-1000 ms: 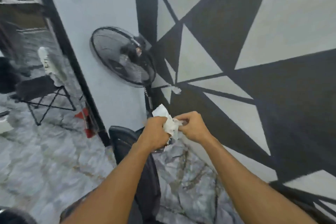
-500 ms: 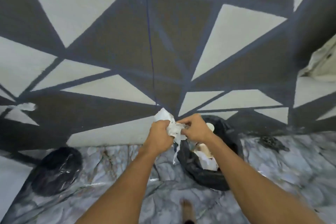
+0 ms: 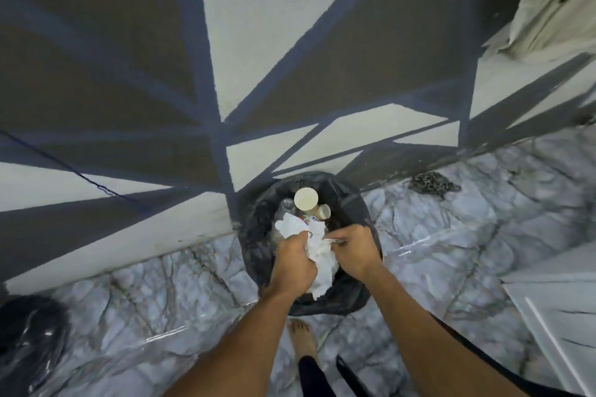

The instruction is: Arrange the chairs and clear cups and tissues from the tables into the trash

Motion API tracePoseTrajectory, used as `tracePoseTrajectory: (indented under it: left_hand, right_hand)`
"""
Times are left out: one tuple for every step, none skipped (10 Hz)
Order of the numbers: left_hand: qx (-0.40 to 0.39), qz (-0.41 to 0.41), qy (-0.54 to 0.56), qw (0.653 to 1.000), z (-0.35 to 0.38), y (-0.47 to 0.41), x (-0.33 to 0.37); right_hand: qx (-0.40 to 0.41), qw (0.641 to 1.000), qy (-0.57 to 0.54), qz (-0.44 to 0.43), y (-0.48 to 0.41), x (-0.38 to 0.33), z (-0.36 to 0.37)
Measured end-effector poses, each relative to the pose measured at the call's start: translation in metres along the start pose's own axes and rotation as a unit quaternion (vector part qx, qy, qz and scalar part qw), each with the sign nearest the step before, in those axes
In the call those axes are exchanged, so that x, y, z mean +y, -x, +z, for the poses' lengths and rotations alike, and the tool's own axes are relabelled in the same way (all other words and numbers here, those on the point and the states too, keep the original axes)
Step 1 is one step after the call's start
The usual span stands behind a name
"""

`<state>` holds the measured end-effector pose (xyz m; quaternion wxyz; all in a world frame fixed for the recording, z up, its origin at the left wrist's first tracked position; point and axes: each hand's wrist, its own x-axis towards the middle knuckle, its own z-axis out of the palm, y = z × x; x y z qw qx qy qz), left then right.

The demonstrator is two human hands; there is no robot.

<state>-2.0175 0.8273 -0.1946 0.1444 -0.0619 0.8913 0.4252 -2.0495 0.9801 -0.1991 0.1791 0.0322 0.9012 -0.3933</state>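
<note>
Head view, the only cam. Both hands are over the trash bin point(image 3: 356, 203), a black-bag-lined bin standing on the marble floor point(image 3: 451, 235) right against the painted wall point(image 3: 258, 26).

Left hand point(image 3: 292, 263) sits over the bin's near-left rim, fingers curled round a crumpled wad of white tissues point(image 3: 319, 251). Its grip is closed tight, w/ paper bulging out above the knuckles and hanging below the palm. Right hand point(image 3: 354, 250) is over the near-right rim, fingers curled, pinching the wad's right edge. That grip is closed too, w/ nothing else in it as far as I can see. So the tissues lie between the two grips, touching both, directly above the bin's mouth and not yet inside.

Why held so, my read: two hands bunch the loose paper into one lump so no scrap drifts outside the bin. Hands are low over the mouth so the drop is short.

Inside the bin, far side:
- A pale cup point(image 3: 306, 199), seen end-on; can't tell if mouth or base.
- A smaller cup point(image 3: 323, 211) just beside it, to the right.
- Sth clear to its left, prob. a plastic bottle point(image 3: 285, 206).

Cups look already binned, so tissues are the step in hand.

Near side of the bin is a bare foot point(image 3: 301, 337) on the floor. Well left of the bin, another black bag point(image 3: 29, 338) sits at the frame edge. Right of the bin, a white panel point(image 3: 554, 293) lies low. No chairs or worktop in frame, so I can't judge that part.
</note>
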Motion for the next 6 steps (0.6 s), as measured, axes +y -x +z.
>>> tracePoseTrajectory:
  left_hand:
    - [-0.007,-0.041,-0.025,0.999,0.028,-0.014,-0.008]
    - [-0.036,-0.075,-0.059,0.995,0.049,-0.028,-0.020]
    - [-0.061,-0.129,-0.071,0.987,0.067,-0.043,-0.035]
    - [-0.123,-0.178,-0.073,0.974,0.083,-0.048,-0.054]
    - [-0.156,-0.203,-0.071,0.964,0.087,-0.045,-0.065]
    - [-0.122,-0.193,-0.028,0.973,0.088,-0.035,-0.072]
  right_hand:
    - [0.006,1.000,0.001,0.029,-0.014,0.026,0.006]
    - [-0.007,0.998,-0.007,0.059,-0.027,0.047,0.014]
    - [-0.035,0.995,-0.013,0.092,-0.037,0.065,0.020]
    - [-0.093,0.989,0.012,0.118,-0.039,0.086,0.027]
    - [-0.115,0.983,0.028,0.138,-0.035,0.098,0.031]
    - [-0.112,0.982,0.023,0.152,-0.023,0.102,0.035]
